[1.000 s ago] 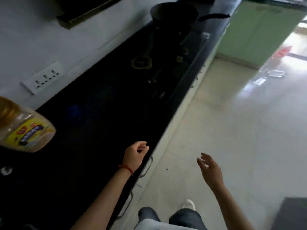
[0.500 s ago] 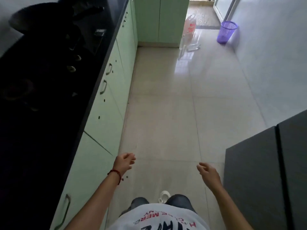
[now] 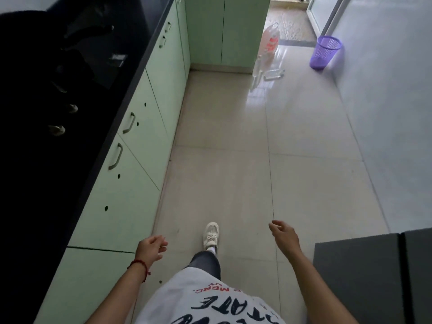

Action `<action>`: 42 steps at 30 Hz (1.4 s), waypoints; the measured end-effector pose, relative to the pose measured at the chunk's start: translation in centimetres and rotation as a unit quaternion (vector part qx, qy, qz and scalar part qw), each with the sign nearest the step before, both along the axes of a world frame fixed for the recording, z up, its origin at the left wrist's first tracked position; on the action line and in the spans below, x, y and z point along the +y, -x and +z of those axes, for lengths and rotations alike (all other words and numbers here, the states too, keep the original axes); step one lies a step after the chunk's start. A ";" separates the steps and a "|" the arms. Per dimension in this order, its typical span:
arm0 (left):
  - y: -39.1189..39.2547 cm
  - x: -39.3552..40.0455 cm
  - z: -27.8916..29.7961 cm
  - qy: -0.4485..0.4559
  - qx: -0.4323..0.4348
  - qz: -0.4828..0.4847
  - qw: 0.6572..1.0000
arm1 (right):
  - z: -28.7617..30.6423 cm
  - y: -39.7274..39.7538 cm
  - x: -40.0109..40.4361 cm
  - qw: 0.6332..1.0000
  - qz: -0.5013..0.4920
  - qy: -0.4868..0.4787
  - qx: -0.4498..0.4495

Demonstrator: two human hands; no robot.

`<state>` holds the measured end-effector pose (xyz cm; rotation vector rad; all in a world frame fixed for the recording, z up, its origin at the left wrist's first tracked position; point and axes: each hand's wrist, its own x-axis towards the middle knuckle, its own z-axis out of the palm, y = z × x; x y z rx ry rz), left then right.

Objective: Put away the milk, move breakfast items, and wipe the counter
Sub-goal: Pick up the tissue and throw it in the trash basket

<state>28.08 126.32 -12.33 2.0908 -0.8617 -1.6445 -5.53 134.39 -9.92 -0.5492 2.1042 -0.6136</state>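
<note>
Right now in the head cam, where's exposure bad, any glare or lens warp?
Head view: the black counter is crushed to near black, so the pan barely separates; daylight glare washes the floor tiles by the plastic bottle; wide-angle warp bows the green cabinets; both hands, left hand and right hand, read sharp enough, empty.

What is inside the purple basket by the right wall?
The purple basket stands on the floor; only its mesh wall and part of its rim show. Its contents cannot be made out from here.

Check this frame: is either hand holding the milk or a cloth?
No: the left hand and the right hand both hang loosely curled over the floor, holding nothing.
</note>
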 end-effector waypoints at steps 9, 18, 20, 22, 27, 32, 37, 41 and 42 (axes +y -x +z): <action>8.8 -17.5 0.7 -0.034 -0.001 -0.048 0.998 | 0.2 7.0 -14.7 0.999 -0.039 -0.015 -0.005; 22.4 -36.7 3.3 0.022 0.031 -0.085 0.996 | -1.5 16.6 -26.0 0.996 -0.071 -0.020 -0.041; 24.6 -40.0 3.0 0.030 0.029 -0.068 0.997 | -2.3 19.5 -29.5 0.996 -0.073 -0.021 -0.052; 26.4 -42.5 2.6 0.027 0.020 -0.046 0.998 | -2.5 22.2 -33.5 0.996 -0.065 -0.025 -0.061; 29.5 -46.4 1.9 0.000 0.005 0.011 1.000 | -1.5 27.9 -44.5 0.998 -0.005 -0.021 -0.057; 30.2 -50.0 1.4 -0.023 -0.004 0.077 0.997 | -0.2 30.4 -56.1 0.997 0.053 0.003 -0.058; 29.2 -55.1 -0.3 -0.039 -0.020 0.153 0.987 | -0.7 30.8 -67.2 0.992 0.106 0.027 -0.059; 29.1 -61.6 -1.2 -0.051 -0.012 0.188 0.981 | -1.2 30.6 -75.2 0.990 0.128 0.027 -0.057; 29.3 -63.5 -1.2 -0.054 -0.008 0.199 0.979 | -1.2 30.6 -77.1 0.989 0.133 0.021 -0.057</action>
